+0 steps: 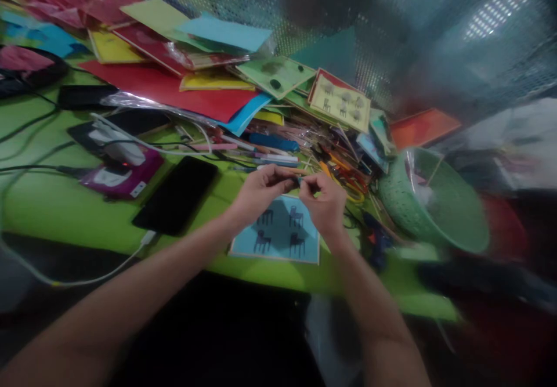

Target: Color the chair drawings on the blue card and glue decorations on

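Observation:
My left hand (pixel 265 190) and my right hand (pixel 322 200) meet over the top edge of a blue card (pixel 278 233). Dark chair figures stand in two rows on this card, which lies flat. Both hands are closed in a pinch, fingertips almost touching. Between them is something small and dark, too blurred to name. A thin orange-brown stick (pixel 296 171) shows just behind the fingertips; I cannot tell whether it is held. Part of the card's upper side is hidden by the hands.
Left of the hands lie a black phone (pixel 177 195) on a white cable and a purple power strip (pixel 124 175). Behind are several pens, orange-handled scissors (pixel 348 181) and stacked coloured cards (pixel 339 100). A green basket (pixel 435 201) stands at the right.

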`<state>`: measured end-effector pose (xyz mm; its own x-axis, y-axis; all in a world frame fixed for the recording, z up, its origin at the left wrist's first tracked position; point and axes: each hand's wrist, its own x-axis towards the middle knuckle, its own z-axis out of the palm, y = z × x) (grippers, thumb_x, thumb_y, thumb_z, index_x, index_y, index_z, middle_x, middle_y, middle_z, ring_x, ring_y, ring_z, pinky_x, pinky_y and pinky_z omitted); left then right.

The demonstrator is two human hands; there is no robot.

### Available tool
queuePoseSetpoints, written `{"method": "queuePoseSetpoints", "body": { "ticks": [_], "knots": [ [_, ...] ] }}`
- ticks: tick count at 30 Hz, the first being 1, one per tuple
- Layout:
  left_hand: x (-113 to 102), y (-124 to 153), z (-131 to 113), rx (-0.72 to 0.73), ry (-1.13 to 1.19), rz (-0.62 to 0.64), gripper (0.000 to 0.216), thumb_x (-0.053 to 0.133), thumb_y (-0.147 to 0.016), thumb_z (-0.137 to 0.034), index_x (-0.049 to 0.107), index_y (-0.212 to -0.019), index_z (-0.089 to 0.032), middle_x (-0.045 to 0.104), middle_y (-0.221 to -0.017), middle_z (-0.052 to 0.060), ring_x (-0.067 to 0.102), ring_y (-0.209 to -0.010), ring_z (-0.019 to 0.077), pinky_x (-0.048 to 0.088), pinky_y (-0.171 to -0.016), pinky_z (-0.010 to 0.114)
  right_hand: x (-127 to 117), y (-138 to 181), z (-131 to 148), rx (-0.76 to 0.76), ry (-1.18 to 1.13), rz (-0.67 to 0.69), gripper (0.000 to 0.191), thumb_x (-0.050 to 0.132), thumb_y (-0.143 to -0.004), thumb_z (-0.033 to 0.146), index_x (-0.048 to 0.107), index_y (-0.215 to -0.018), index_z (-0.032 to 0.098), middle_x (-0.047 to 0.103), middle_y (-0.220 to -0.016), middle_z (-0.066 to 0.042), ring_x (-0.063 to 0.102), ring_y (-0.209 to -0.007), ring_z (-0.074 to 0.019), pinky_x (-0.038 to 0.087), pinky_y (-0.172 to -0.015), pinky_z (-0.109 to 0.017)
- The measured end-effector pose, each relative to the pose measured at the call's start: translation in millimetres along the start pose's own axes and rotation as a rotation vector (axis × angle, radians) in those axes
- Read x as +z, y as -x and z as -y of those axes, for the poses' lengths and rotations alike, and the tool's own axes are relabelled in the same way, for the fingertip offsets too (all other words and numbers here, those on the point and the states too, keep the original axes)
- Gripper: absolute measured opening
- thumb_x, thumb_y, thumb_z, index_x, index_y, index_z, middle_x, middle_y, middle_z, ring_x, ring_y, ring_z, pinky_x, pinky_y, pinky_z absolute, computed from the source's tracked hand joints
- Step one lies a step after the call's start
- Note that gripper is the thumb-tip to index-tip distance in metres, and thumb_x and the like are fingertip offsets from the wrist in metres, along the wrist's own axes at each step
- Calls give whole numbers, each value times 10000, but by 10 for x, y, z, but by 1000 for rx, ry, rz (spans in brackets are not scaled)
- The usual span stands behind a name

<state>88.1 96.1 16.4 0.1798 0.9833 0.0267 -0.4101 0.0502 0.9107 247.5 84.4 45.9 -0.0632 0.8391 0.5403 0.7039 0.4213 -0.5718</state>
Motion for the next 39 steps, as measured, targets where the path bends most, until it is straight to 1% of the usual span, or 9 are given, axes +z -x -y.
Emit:
{"method": "queuePoseSetpoints", "body": {
  "ticks": [4, 7, 12, 18, 21, 26, 29, 34, 39],
  "knots": [
    [-10, -6, 1, -22, 53, 11, 243, 835, -751, -289, 706, -926, -181, 793, -931, 35, 725, -832, 140, 587, -848, 309, -20, -29, 13, 26, -94, -19, 125, 610, -839, 192, 656, -725, 212, 677, -675, 27, 605, -606, -121, 503, -638, -251],
    [-29, -14, 12, 5, 44, -6, 250, 830, -763, -286, 715, -950, -168, 799, -948, 48, 731, -859, 141, 583, -869, 307, -50, -42, 21, 33, -139, 39, 118, 617, -891, 228, 718, -833, 210, 744, -763, 3, 650, -640, -132, 537, -667, -267],
    [-39, -12, 47, 96, -16, -17, 257, 833, -761, -256, 728, -976, -162, 803, -1021, 59, 739, -947, 162, 578, -920, 320, -52, -20, -5, -43, -51, 86, 120, 639, -919, 253, 738, -976, 216, 800, -958, -44, 713, -773, -166, 573, -743, -302],
    [-15, -8, 42, 111, -17, -1, 233, 826, -769, -240, 735, -969, -163, 807, -1058, 70, 745, -1015, 185, 576, -985, 357, -8, 10, -37, -115, 157, 29, 149, 581, -929, 235, 699, -839, 222, 747, -804, -34, 672, -722, -169, 525, -710, -302],
    [-4, -1, 20, 85, 26, 28, 226, 817, -789, -252, 732, -982, -170, 806, -1050, 66, 744, -1003, 179, 574, -985, 358, -17, -10, -20, -17, 36, 3, 110, 614, -893, 226, 683, -808, 224, 735, -772, -12, 661, -693, -156, 526, -700, -292],
    [-2, 3, -21, -5, 82, 31, 247, 810, -789, -237, 726, -1010, -164, 802, -1031, 65, 743, -957, 166, 581, -915, 325, -21, -44, -33, 289, -354, 62, 96, 668, -868, 306, 674, -829, 218, 694, -718, 21, 664, -615, -138, 551, -615, -273],
    [-11, -2, -37, -52, 120, 21, 291, 803, -785, -216, 715, -1059, -165, 798, -1068, 66, 742, -975, 166, 578, -887, 304, -8, -50, -58, 363, -504, 80, 125, 704, -852, 337, 681, -853, 215, 698, -757, 21, 674, -609, -130, 579, -606, -271],
    [-19, -8, -32, -53, 91, 31, 271, 754, -820, -200, 694, -1083, -169, 786, -1099, 66, 734, -989, 162, 573, -890, 302, -12, -51, -74, 300, -472, 114, 112, 674, -885, 313, 712, -942, 225, 731, -814, 14, 678, -639, -128, 595, -628, -273],
    [-24, -10, -11, 48, 2, 44, 264, 730, -830, -190, 660, -1084, -174, 771, -1134, 71, 716, -1077, 182, 555, -987, 348, -14, -26, -87, 20, -224, 110, 153, 690, -910, 275, 749, -1045, 233, 798, -1004, -36, 738, -835, -178, 606, -769, -318]
  ]
}}
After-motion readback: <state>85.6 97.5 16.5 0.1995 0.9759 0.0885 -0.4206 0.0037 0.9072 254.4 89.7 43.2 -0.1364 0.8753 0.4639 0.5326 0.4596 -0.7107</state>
